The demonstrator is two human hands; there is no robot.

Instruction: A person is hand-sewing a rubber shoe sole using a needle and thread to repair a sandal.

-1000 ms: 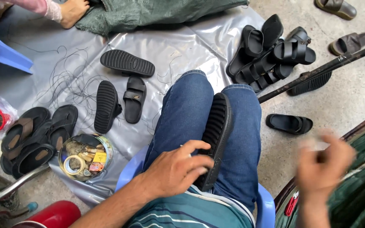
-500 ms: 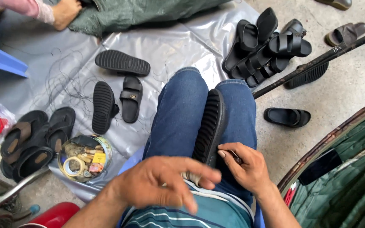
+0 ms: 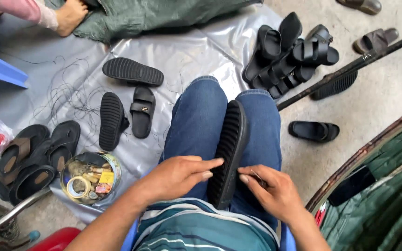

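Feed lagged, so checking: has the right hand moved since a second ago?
Yes. The right hand has come in from out past the right knee to the black sandal clamped between the knees, now touching its edge.

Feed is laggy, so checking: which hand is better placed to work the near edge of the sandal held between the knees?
Probably the right hand: its grip pinches a thin, needle-like item at the black sandal edge. The left hand only steadies the sole with fingers flat.
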